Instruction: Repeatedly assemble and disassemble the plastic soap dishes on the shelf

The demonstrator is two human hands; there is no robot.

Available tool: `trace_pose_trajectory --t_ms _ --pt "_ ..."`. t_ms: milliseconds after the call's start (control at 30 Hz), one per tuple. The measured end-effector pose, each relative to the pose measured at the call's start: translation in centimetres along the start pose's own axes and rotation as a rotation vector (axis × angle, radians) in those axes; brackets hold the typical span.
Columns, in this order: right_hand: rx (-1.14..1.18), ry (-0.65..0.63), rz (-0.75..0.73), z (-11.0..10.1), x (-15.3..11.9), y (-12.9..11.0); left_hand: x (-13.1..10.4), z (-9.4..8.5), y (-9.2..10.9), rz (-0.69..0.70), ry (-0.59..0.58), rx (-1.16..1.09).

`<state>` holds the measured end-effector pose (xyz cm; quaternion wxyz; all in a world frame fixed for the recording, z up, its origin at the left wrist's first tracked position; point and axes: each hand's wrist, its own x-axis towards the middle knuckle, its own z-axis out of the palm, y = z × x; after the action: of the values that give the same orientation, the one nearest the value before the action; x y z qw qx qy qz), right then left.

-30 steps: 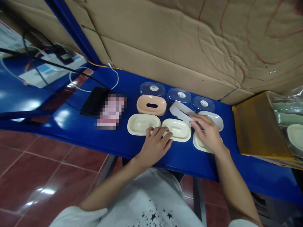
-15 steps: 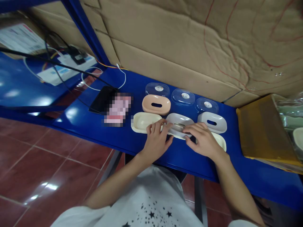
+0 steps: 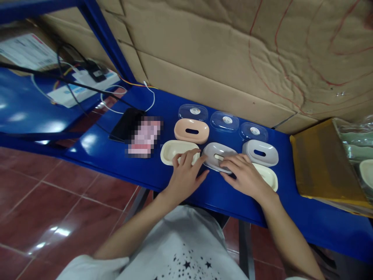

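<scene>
A grey oval dish (image 3: 214, 149) with a slot lies in the middle of the blue table, a cream dish showing through its slot. My right hand (image 3: 246, 175) rests with bent, spread fingers on its right side. My left hand (image 3: 186, 175) has its fingers apart over the right part of a cream dish (image 3: 169, 152), near the grey dish's left edge. Behind are a peach slotted dish (image 3: 201, 130) and, at right, another grey slotted dish (image 3: 271, 153). A cream dish (image 3: 271, 177) lies partly behind my right hand.
Clear lids (image 3: 217, 121) with round labels line the back, by a cardboard wall (image 3: 198, 74). A taped box (image 3: 314, 163) stands at right. A black item (image 3: 124, 122), a blurred pink item (image 3: 145, 134) and cables are at left.
The grey middle dish now sits flatter, its slot showing over cream. My left hand has moved slightly left and away from it; my right hand has shifted a little left.
</scene>
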<state>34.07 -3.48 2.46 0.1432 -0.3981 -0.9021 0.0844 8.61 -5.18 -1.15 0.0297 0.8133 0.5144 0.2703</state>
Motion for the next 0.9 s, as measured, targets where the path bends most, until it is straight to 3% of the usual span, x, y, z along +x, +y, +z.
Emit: trace_pose_trajectory --t_ms 167,300,500,600,733,900 --pt "-0.006 0.02 0.043 -0.6 -0.5 0.5 -1.3 -2.4 -3.5 0.025 0.052 0.101" --pt "-0.014 0.069 0.06 -0.7 0.7 0.6 -2.4 -3.5 -5.4 0.06 0.023 0.145" --pt "-0.058 0.053 -0.058 -1.3 6.0 -0.8 -2.5 -3.0 -6.2 0.016 0.049 0.075" --pt "-0.093 0.073 -0.038 -2.1 7.7 -0.4 -2.4 -2.6 -6.3 0.01 0.045 0.062" --pt "-0.148 0.026 0.057 -2.5 8.7 3.2 -2.6 -2.5 -6.3 0.006 0.023 0.053" --pt "-0.126 -0.053 0.217 -1.8 10.1 11.1 -2.4 -2.4 -6.1 0.038 0.036 0.06"
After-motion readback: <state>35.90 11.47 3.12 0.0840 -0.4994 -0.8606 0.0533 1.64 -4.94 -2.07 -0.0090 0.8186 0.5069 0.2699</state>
